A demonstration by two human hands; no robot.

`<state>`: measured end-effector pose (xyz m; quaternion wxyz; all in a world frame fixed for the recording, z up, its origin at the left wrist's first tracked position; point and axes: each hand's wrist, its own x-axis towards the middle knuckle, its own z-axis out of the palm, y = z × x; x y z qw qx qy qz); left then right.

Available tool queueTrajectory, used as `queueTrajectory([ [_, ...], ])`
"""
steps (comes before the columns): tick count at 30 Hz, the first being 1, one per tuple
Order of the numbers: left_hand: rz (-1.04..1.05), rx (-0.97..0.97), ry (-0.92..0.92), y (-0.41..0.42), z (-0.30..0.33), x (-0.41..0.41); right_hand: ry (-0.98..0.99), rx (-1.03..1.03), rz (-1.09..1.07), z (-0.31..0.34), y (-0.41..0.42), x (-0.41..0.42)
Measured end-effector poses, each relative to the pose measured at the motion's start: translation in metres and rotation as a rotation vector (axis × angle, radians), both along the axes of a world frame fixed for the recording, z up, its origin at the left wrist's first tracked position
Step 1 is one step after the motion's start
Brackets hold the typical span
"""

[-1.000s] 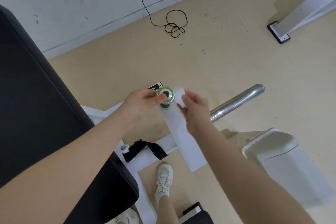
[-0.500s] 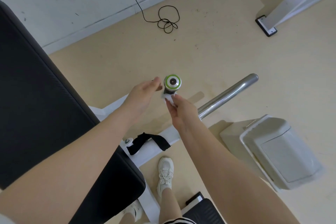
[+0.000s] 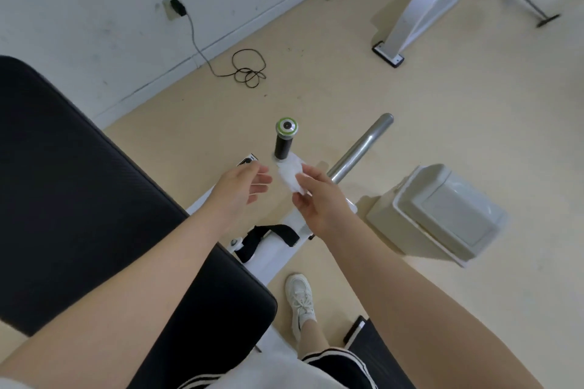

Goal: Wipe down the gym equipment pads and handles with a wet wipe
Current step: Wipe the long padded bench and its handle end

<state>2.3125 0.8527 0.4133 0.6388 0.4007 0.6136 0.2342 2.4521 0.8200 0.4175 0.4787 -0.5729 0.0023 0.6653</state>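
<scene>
Reading from the left, the broad black padded bench cushion [image 3: 79,199] fills that side, and the left hand [image 3: 240,189] hovers beside it with fingers straight, slightly apart and holding nothing. Just right of it the right hand [image 3: 319,199] pinches a crumpled white wet wipe [image 3: 292,178] between thumb and fingertips. The upright black rubber handle with a green-ringed cap [image 3: 284,140] stands just beyond the wipe, its long axis pointing away from the fingers, so the right hand is nearer and likely leads.

wipe [image 3: 292,178]: white
handle [image 3: 282,145]: black, green-ringed silver cap
pad [image 3: 79,186]: black
floor [image 3: 442,104]: beige
shorts [image 3: 341,363]: black, white stripes
</scene>
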Motion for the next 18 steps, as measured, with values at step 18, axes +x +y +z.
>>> queueTrajectory([
  [18, -0.514, 0.368, 0.044, -0.057, 0.027, 0.196, -0.243, 0.057, -0.219, 0.007, -0.084, 0.177],
])
